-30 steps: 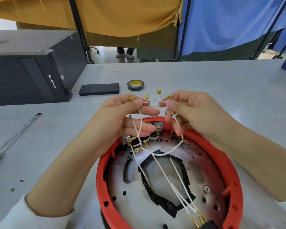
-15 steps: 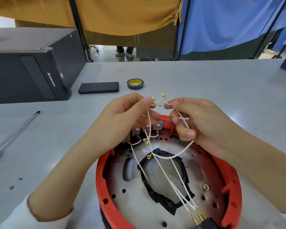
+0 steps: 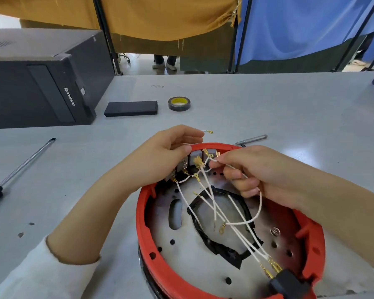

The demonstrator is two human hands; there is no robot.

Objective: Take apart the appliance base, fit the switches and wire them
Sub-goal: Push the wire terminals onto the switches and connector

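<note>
Grey surface (image 3: 268, 108) carries all the work, with yellow and blue curtains hung behind it. Nearest the viewer, a black plug block (image 3: 288, 284) sits at the rim of the red base (image 3: 141, 225), which lies open-side up on the surface. White wires (image 3: 229, 223) run from the block across the metal plate (image 3: 181, 255) toward the far rim. The right hand (image 3: 266, 175) has its fingers curled round 1 wire, thumb and forefinger pinching it near its end. The left hand (image 3: 160, 156) pinches another wire, whose brass terminal (image 3: 209, 132) sticks out past its fingertips. Between the 2 hands, grey switches (image 3: 194, 157) are seated in the far rim, several of their tabs already bearing brass connectors. Beyond the base lie a metal bit (image 3: 252, 139), a screwdriver (image 3: 20, 167) to the left, a tape roll (image 3: 179, 103), a flat black box (image 3: 131, 108) and a computer case (image 3: 37, 83).

The step in hand appears to be wiring the switches. To do it well, trace each lead back to its origin before choosing a tab, keep the loose leads parted so none crosses the target, grip the connector close behind its brass sleeve, and push straight along the tab until seated, bracing the switch against the rim.
</note>
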